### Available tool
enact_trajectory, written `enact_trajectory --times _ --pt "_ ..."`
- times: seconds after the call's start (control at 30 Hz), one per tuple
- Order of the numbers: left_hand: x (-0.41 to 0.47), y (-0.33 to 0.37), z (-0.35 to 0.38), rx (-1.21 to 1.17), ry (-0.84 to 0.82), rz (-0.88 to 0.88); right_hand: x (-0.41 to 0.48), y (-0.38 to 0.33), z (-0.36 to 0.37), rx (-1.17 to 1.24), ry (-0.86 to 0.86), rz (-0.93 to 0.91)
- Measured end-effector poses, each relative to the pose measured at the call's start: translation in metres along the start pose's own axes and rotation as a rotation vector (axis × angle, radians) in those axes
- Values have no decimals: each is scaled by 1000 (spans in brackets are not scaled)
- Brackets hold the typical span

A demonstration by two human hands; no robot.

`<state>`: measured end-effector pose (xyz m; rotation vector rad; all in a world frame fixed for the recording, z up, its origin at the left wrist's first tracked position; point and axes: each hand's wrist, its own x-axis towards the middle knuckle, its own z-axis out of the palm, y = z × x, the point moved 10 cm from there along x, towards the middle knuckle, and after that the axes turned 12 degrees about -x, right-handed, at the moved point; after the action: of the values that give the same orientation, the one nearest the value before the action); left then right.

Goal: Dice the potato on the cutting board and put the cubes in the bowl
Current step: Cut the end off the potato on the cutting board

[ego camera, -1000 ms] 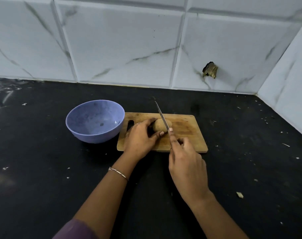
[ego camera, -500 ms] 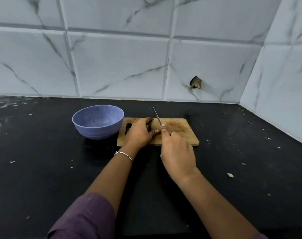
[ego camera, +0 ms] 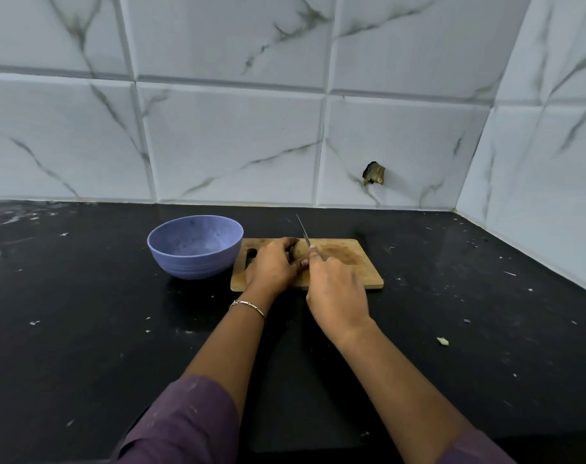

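Between left fingers (ego camera: 286, 245), potato (ego camera: 300, 254) on board (ego camera: 352, 266).

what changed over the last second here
The head camera tipped up, so more wall shows. The left hand and right hand drew closer over the potato, which now barely shows between them. Nothing was taken up or let go: the right hand still grips the knife across the potato, and the left still holds it. The bowl and cutting board stayed put.
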<state>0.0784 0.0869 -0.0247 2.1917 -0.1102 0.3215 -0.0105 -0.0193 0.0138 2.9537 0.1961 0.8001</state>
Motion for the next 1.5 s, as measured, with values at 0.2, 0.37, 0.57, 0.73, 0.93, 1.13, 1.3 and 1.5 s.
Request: enact_trajectory --times 0.2,0.37,0.57,0.73,0.93,1.13,1.3,1.5 --pt "1 -1 2 -15 -9 -16 -7 -3 -1 -26 3 -32" --pt "0 0 0 -12 -5 -20 8 -1 6 14 -51 -12" --pt "0 -2 0 -30 -8 -31 5 -1 4 35 -70 -28" --pt "0 -2 0 -41 -11 -27 3 -1 0 56 -81 -44" --pt "2 -3 1 -29 -18 -29 10 2 -1 99 -72 -75" --pt "0 -5 -3 -9 3 -34 5 -4 2 22 -70 -99" --pt "3 -7 1 -24 -25 -25 -5 -9 -1 -17 -53 -96" --pt "4 -6 1 -28 -24 -22 1 -6 1 -25 -59 -77"
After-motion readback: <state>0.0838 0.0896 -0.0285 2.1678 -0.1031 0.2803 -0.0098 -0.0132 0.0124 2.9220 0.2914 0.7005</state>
